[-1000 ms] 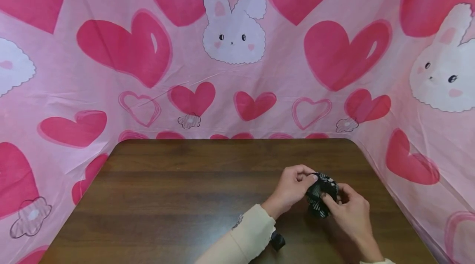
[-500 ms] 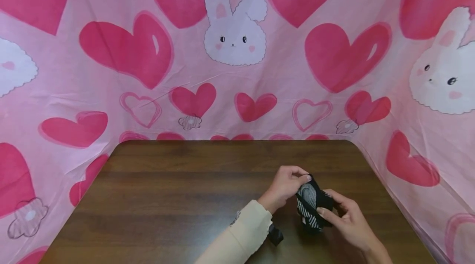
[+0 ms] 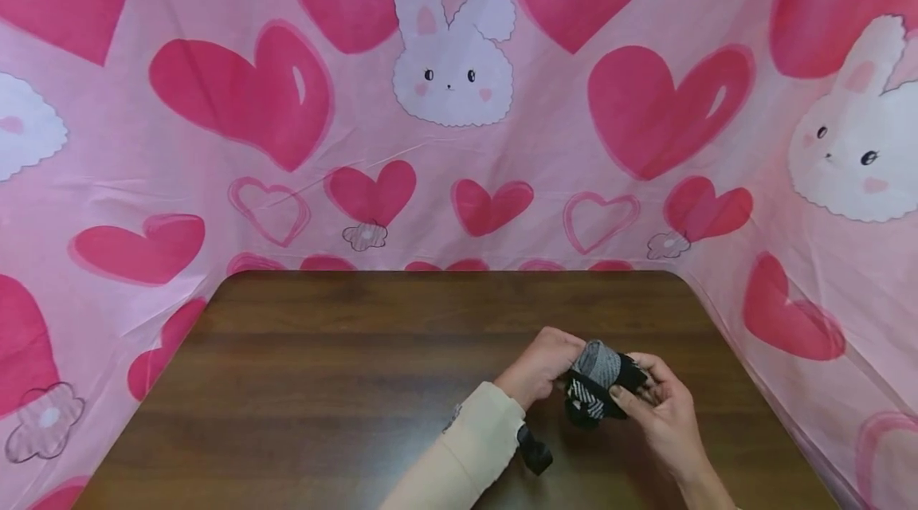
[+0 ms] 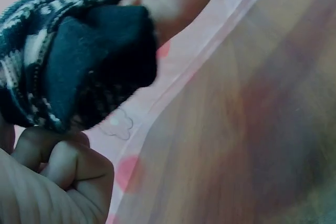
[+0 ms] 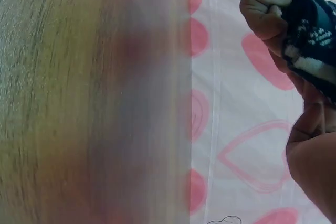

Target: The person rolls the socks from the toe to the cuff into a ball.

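Both hands hold a bundled knit sock (image 3: 599, 367), black and grey with white patterning, above the right half of the table. On its left side, my left hand (image 3: 541, 365) has its fingers curled in at the edge, partly behind the fabric. My right hand (image 3: 670, 421) pinches the opposite side, thumb in front and fingers behind. The left wrist view shows the dark folded sock (image 4: 100, 56) close up, over the curled left hand (image 4: 68, 179). In the right wrist view the sock (image 5: 315, 40) lies between the hands, cut off by the frame edge.
A dark wooden table (image 3: 344, 366) extends under the hands. Pink cloth (image 3: 545, 135) with hearts and rabbits hangs behind it and along both sides. A black strap (image 3: 534, 450) hangs by the left cuff (image 3: 495, 422).
The sock has shifted left and turned, so that a grey fold now shows at its top. The left hand's fingers have moved from its upper edge to its left side.
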### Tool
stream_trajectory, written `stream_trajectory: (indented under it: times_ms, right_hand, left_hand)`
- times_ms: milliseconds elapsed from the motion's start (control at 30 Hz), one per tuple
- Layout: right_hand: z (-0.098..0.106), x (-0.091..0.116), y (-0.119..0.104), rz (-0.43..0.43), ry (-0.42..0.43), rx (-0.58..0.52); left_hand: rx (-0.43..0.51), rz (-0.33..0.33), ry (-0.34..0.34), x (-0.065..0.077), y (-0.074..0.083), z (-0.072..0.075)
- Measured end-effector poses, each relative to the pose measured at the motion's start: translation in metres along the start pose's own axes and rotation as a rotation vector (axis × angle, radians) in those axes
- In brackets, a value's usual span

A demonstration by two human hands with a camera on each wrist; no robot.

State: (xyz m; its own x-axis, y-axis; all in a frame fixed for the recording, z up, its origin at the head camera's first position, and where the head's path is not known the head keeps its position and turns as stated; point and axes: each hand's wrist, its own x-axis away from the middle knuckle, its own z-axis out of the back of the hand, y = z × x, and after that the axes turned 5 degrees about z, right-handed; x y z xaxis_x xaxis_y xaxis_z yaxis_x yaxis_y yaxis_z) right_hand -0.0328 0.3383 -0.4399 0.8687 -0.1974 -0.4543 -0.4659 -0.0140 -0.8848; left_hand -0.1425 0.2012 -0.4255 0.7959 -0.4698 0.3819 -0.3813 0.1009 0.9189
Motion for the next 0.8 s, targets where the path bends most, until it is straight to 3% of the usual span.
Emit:
stream_trajectory:
  times_ms: [233, 400, 500, 567, 667, 800]
  right_hand:
    - [0.001, -0.001, 0.004, -0.006, -0.132, 0.118]
    - [-0.002, 0.001, 0.004, -0.075, -0.058, 0.164]
    - [-0.005, 0.002, 0.004, -0.107, 0.023, 0.135]
    - [-0.005, 0.002, 0.003, -0.119, 0.076, 0.069]
    - [-0.002, 0.001, 0.001, -0.128, 0.145, -0.052]
    - [0.004, -0.001, -0.001, -0.120, 0.198, -0.189]
  left_hand:
    - [-0.025, 0.046, -0.041, -0.006, -0.001, 0.008]
    - [0.103, 0.071, -0.091, -0.009, -0.007, 0.013]
    - [0.197, 0.039, -0.116, -0.010, -0.009, 0.014]
    - [0.203, -0.035, -0.110, -0.008, -0.008, 0.015]
    - [0.131, -0.212, -0.121, -0.004, -0.006, 0.018]
    - [-0.129, -0.482, -0.200, 0.002, -0.004, 0.031]
